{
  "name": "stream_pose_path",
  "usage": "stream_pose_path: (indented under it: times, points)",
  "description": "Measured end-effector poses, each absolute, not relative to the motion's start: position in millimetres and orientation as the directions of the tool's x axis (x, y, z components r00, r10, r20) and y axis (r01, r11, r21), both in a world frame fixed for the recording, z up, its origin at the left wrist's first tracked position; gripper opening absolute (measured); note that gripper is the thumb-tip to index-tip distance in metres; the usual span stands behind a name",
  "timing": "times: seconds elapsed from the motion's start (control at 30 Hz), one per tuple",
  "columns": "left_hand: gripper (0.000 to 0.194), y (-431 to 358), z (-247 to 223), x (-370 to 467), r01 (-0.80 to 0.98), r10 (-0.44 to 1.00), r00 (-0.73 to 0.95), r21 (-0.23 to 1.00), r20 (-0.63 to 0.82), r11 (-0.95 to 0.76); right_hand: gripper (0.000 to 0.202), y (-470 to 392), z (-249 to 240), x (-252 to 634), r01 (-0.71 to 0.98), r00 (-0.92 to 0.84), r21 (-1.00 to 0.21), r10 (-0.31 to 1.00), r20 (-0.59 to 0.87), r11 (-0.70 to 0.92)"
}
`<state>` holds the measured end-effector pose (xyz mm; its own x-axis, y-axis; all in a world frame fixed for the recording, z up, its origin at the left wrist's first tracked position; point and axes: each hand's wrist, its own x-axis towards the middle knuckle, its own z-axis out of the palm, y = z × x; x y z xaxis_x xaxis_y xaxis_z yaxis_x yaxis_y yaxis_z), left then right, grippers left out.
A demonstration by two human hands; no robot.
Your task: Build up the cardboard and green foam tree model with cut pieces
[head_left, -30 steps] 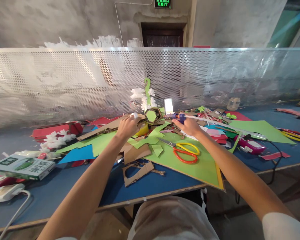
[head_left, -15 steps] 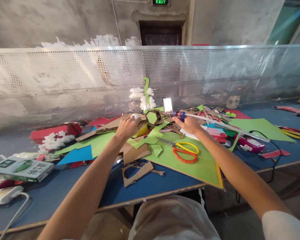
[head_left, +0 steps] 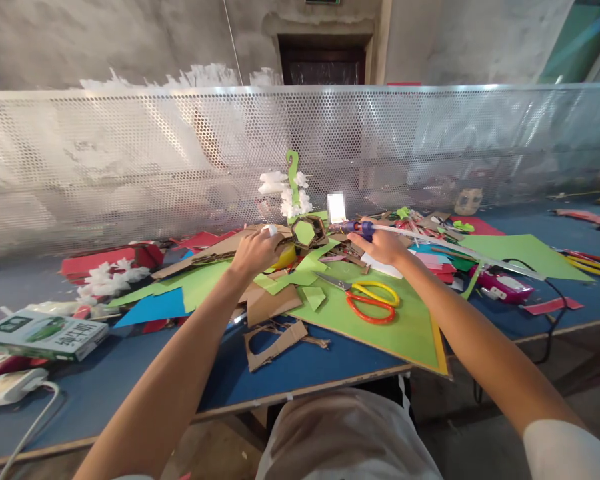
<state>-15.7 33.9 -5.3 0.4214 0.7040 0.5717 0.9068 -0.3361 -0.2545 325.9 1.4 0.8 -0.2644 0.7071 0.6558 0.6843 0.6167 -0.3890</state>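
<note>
My left hand, with a white wrap on one finger, is closed at the left side of a hexagonal cardboard piece that has a green face. Its fingertips are partly hidden behind the hand. My right hand is wrapped around a blue-purple hot glue gun, whose nozzle points left at the hexagon. From the gun's back a long, pale glue stick runs out to the right. Just behind the hexagon stands a green curved strip with white fluffy tufts around it.
Scissors with yellow and orange handles lie on green card. Cardboard scraps lie near the table's front edge. A milk carton and a white power strip are at left. A perforated metal screen runs along the back.
The camera view has tilted slightly downward. Both hands, the glue gun and the hexagon keep nearly the same positions relative to each other.
</note>
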Motion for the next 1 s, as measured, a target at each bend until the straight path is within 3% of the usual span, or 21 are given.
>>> stream_pose_path:
  times: [0.4,0.77,1.0]
  points:
    - [0.038,36.5,-7.7,-16.4,0.87,0.685,0.492,-0.327,0.538,-0.369,0.043,2.1,0.1,324.4,0.711,-0.229,-0.361,0.684,0.692,0.604]
    - [0.042,35.3,-7.4,-17.7,0.89,0.684,0.456,-0.282,0.569,-0.359,0.041,-2.6,6.1,326.9,0.694,-0.311,-0.366,0.717,0.624,0.62]
    - [0.037,35.7,-7.1,-16.6,0.852,0.661,0.52,-0.377,0.541,-0.363,0.042,0.7,2.5,325.9,0.709,-0.249,-0.369,0.703,0.666,0.601]
